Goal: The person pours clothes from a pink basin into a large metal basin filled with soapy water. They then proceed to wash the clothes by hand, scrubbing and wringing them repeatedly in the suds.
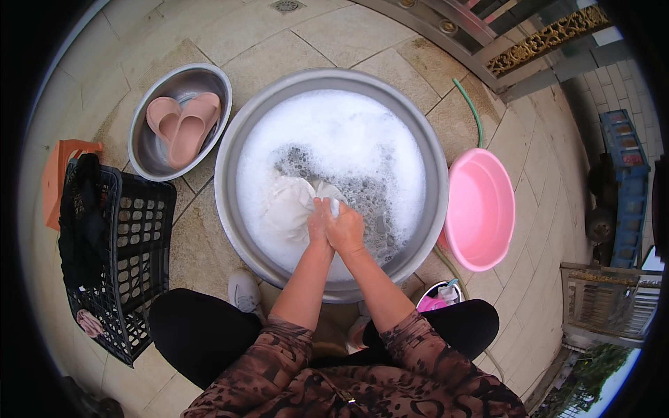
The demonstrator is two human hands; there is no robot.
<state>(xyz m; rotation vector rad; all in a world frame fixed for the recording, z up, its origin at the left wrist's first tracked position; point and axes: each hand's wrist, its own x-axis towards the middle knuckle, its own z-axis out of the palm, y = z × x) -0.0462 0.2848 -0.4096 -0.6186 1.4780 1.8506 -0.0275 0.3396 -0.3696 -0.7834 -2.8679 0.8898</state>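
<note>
A large round metal basin (436, 172) full of foamy water stands on the floor before me. A wet white cloth (290, 206) lies bunched in the suds, left of the basin's middle. My left hand (317, 222) is pressed against my right hand at the cloth's near right edge, its fingers pointing away from me. Whether it grips the cloth cannot be made out. My right hand (346, 227) is curled into a fist around a gathered part of the cloth, and a bit of white shows at its thumb.
Pink slippers (191, 130) lie in a metal bowl (228, 104) at the upper left. A black plastic crate (143, 224) with dark fabric (81, 230) stands left. A pink plastic tub (478, 209) adjoins the basin's right side, near a green hose (472, 107). My knees flank the basin's near side.
</note>
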